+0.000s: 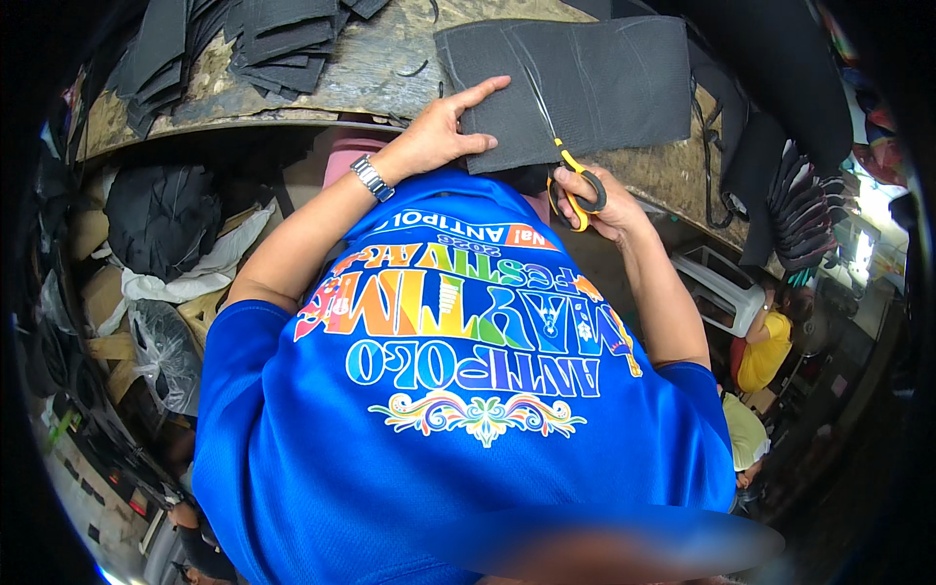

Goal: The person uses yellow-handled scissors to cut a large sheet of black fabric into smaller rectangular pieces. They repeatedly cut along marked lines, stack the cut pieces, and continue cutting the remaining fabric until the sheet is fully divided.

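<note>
A dark grey piece of fabric (614, 93) with faint pale lines drawn on it lies at the near edge of the worktable. My right hand (609, 200) is closed round the yellow-and-black handles of a pair of scissors (558, 146). Their slim metal blades point away from me and lie over the fabric. At the fabric's left edge is my left hand (439, 135), a metal watch (372, 177) on its wrist. Its index finger stretches out across the cloth and its thumb is spread apart from it. The other fingers of that hand are mostly hidden.
Stacks of cut dark fabric pieces (283, 44) sit on the worn wooden table (380, 73) at the far left. Dark strips hang at the right beside layered pieces (804, 210). A black bundle (161, 219) rests below left. Near a grey plastic stool (726, 292) is a person in yellow (765, 351).
</note>
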The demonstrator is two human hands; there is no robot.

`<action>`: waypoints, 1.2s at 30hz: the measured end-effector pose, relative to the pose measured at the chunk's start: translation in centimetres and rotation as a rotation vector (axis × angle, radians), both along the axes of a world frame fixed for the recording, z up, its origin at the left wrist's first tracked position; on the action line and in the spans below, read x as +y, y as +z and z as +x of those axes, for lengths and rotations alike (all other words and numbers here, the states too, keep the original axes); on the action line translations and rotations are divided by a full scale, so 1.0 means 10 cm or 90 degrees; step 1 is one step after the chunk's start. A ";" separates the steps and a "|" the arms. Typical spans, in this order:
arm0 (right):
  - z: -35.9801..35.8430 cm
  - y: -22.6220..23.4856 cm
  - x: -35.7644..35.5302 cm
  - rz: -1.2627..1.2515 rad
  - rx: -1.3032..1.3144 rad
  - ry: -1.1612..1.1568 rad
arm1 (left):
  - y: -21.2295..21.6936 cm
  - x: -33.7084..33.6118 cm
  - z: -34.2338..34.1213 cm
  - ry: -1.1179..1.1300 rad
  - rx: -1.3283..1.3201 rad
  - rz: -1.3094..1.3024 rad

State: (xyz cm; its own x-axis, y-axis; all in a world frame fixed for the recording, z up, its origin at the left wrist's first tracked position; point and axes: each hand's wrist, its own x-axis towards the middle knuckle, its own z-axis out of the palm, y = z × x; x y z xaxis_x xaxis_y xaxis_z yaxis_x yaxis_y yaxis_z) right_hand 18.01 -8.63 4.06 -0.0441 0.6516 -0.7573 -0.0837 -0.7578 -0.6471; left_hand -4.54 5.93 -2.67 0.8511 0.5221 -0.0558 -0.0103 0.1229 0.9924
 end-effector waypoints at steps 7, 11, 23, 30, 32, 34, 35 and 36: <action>0.09 0.09 0.24 -0.017 -0.022 0.037 | 0.04 -0.05 0.00 -0.028 -0.038 -0.029; 0.04 0.03 0.26 0.006 -0.036 0.012 | 0.02 -0.04 -0.02 0.006 -0.047 0.013; 0.08 -0.03 0.48 0.024 -0.054 0.032 | 0.19 -0.09 -0.04 -0.031 -0.054 -0.059; 0.04 -0.09 0.43 0.058 -0.041 0.040 | 0.17 -0.09 -0.09 -0.021 -0.047 -0.057; 0.04 -0.11 0.42 0.062 -0.011 0.000 | 0.18 -0.10 -0.09 -0.023 -0.045 -0.046; 0.05 -0.11 0.43 0.063 -0.013 -0.004 | 0.18 -0.11 -0.09 -0.021 -0.043 -0.025; 0.05 -0.11 0.44 0.063 -0.013 -0.005 | 0.18 -0.11 -0.09 -0.018 -0.039 -0.013; 0.05 -0.11 0.44 0.058 -0.007 0.006 | 0.18 -0.12 -0.09 -0.023 -0.045 -0.026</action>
State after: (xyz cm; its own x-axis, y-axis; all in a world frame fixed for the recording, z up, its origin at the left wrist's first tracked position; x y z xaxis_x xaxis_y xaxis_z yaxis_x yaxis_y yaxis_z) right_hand 18.49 -4.18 2.96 -0.0430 0.7175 -0.6953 -0.0691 -0.6964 -0.7143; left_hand -5.41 4.77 -0.83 0.8718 0.4897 -0.0154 -0.0752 0.1648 0.9834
